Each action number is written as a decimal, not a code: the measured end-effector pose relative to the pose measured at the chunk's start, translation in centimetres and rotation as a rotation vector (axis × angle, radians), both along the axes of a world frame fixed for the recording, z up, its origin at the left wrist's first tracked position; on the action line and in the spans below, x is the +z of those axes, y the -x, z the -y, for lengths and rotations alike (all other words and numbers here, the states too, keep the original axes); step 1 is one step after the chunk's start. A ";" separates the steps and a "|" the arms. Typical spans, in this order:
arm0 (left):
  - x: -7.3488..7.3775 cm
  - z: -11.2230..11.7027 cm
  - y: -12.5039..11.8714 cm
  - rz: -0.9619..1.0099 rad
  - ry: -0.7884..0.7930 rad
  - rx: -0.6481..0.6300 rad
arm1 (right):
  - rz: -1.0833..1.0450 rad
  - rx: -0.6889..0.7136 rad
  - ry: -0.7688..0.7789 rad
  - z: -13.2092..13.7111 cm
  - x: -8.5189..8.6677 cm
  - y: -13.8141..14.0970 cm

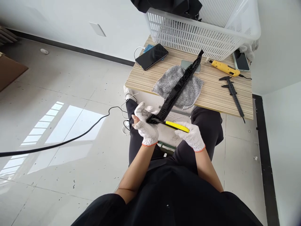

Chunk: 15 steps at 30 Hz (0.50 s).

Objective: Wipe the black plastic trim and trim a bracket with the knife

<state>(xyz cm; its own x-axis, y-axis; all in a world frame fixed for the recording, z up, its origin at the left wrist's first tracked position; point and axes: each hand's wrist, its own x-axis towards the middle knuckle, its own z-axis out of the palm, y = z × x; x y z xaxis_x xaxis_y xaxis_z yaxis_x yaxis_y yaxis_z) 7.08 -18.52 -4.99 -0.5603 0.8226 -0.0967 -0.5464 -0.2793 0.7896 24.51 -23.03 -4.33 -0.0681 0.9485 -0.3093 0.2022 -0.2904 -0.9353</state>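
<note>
My left hand (147, 124), in a white knit glove with a bare fingertip showing, is closed around the near end of a long black plastic part (175, 94). The part slants up and away to the right, its middle over a grey cloth (170, 80) at the table's edge. My right hand (191, 136), gloved as well, grips a utility knife (177, 126) with a ribbed yellow and black handle. The knife's front end points left and meets the near end of the part beside my left fingers. Whether its blade touches the plastic cannot be made out.
A white plastic basket (178, 34) holding black parts stands at the table's back. On the wood-grain table (138, 78) lie a dark phone (152, 56), a yellow corded tool (225, 68), a caliper (233, 94) and another phone (241, 60). A black cable (77, 135) crosses on the left.
</note>
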 end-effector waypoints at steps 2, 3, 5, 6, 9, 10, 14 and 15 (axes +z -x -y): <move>0.1 0.1 0.1 0.027 0.019 -0.018 | -0.006 -0.164 -0.045 -0.1 -0.2 -0.3; 0.2 0.1 0.1 0.038 0.033 -0.025 | -0.026 -0.241 -0.053 -0.1 -0.3 -0.5; 0.4 0.2 0.2 0.047 0.043 -0.034 | -0.079 -0.290 -0.016 -0.2 -0.4 -1.0; 0.5 0.3 0.3 0.053 0.041 -0.043 | -0.097 -0.264 0.018 -0.2 -0.4 -1.3; 0.8 0.2 0.5 0.088 0.069 -0.059 | -0.025 -0.179 0.040 -0.3 -0.4 -1.6; 0.9 0.2 0.5 0.105 0.095 -0.053 | 0.021 -0.177 0.014 -0.3 -0.5 -1.6; 1.0 -0.1 0.6 0.158 0.166 -0.010 | 0.061 -0.157 -0.010 -0.3 -0.6 -1.5; 1.0 -0.1 0.6 0.163 0.176 -0.002 | 0.054 -0.165 -0.001 -0.3 -0.6 -1.5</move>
<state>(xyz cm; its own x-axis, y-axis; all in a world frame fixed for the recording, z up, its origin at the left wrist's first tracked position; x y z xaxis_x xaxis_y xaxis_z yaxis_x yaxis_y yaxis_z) 6.43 -18.40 -3.97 -0.5241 0.7862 -0.3275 -0.6707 -0.1440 0.7276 26.01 -22.74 -4.93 0.1048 0.9457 -0.3077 0.2020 -0.3232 -0.9245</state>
